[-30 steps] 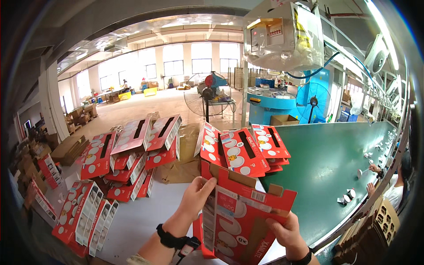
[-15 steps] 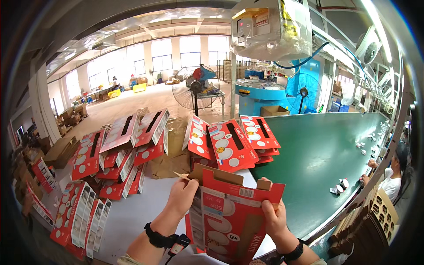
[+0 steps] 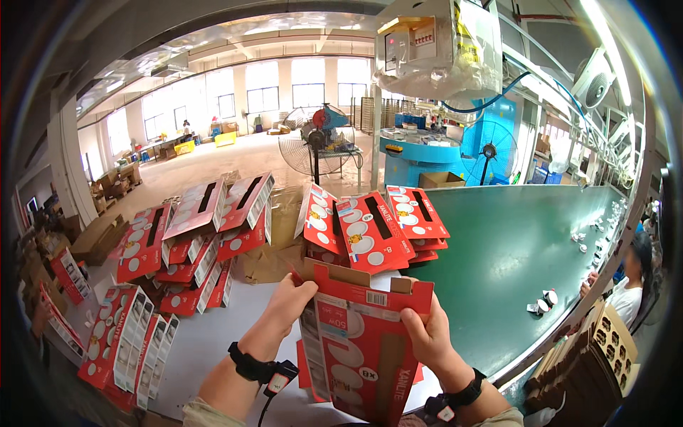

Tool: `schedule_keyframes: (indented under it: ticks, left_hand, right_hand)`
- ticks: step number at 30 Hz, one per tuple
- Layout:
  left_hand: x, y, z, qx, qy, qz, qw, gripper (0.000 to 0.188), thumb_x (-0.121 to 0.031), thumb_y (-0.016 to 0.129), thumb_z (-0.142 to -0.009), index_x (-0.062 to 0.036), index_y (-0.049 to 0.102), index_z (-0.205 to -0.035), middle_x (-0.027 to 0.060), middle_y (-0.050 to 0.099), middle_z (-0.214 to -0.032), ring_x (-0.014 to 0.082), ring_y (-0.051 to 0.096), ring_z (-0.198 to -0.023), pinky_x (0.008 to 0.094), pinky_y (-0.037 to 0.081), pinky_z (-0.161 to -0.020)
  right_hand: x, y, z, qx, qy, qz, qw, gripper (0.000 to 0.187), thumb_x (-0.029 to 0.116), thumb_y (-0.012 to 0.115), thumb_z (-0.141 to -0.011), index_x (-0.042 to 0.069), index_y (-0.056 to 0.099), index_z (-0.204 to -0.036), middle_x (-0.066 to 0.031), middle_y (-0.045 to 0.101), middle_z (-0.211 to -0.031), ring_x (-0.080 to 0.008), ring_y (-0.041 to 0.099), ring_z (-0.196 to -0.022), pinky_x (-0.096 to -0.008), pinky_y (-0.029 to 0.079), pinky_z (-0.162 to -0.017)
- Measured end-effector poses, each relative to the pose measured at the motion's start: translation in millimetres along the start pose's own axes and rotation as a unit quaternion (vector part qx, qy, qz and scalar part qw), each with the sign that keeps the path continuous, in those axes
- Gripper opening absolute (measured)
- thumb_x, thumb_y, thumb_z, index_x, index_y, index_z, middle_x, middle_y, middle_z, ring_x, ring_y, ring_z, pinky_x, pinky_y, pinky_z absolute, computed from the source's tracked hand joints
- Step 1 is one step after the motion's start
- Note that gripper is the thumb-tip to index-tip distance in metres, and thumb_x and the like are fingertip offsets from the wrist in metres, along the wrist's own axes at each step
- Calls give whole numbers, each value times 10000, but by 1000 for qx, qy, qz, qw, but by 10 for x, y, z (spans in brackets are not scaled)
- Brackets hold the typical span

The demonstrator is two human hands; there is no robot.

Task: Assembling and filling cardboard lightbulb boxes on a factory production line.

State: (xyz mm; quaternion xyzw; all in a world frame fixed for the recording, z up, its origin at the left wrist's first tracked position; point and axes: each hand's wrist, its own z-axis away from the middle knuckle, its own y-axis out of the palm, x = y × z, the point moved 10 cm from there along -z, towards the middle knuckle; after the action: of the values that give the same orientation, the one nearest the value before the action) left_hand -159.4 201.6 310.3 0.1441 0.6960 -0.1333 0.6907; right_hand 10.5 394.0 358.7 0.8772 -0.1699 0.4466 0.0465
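Between my hands stands a red cardboard box [image 3: 356, 334] with white round lamp pictures, its brown-lined top flaps raised. My left hand [image 3: 290, 302] is closed on the upper left edge of the box, thumb on the flap. On the upper right edge, my right hand [image 3: 427, 333] grips the box wall, thumb on the front face. Part of another red piece of packaging [image 3: 307, 366] shows beneath it on the white table [image 3: 242, 338]. The inside of the box is hidden from this view.
Red boxes are stacked ahead [image 3: 370, 231] and at left [image 3: 206, 210], with more flattened ones [image 3: 117, 338] near left. A green conveyor belt [image 3: 491, 263] runs along the right, carrying small lamps [image 3: 546, 300]. Brown cardboard inserts [image 3: 590, 356] stand lower right, near a co-worker [image 3: 629, 285].
The held box has moved slightly left and toward me, both hands with it. Its left flap, which stuck outward under my left hand, now lies along the box edge.
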Motion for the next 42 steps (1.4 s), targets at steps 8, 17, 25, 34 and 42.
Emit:
schedule_keyframes:
  ticks: [8,17,25,34,42]
  left_hand:
    - [-9,-15,250,5,30,38,999,358,-98,543,-851,37,542,-1183,83,619,-1129,130,558,-1001,279,456,-862]
    - [-385,-37,398,-89,152,-77,981,265,-148,638,-850,26,572,-1038,98,679,-923,126,609,-861,308,492,-771]
    - [-728,240,535,-75,198,-177,961,265,-127,673,-807,1,554,-1006,111,672,-894,189,649,-808,337,507,-751]
    - [-554,277,578,-36,205,-143,968,248,-49,649,-792,-19,517,-1000,67,629,-839,127,602,-760,306,500,-704]
    - [-657,189,724,-72,263,-192,943,326,-117,689,-785,-30,501,-1037,80,621,-770,170,608,-728,312,495,-703]
  right_hand:
    - [114,-62,143,9,-27,105,994,461,109,578,-957,-10,427,-1376,-110,635,-1122,-143,603,-1026,-298,498,-878]
    - [94,-103,256,102,203,-174,958,428,204,556,-975,-52,503,-1314,-193,559,-1326,-232,573,-1168,-415,478,-981]
    - [299,-275,-37,305,297,-11,905,391,247,517,-1018,-73,622,-1217,-133,693,-1103,-173,634,-1016,-302,497,-905]
    - [176,-263,48,401,263,30,877,299,217,580,-972,-6,686,-1140,-25,686,-959,-89,583,-884,-270,486,-810]
    - [-38,-115,247,414,351,23,840,389,111,625,-943,-6,549,-1306,-68,674,-1138,-121,612,-1027,-276,490,-905]
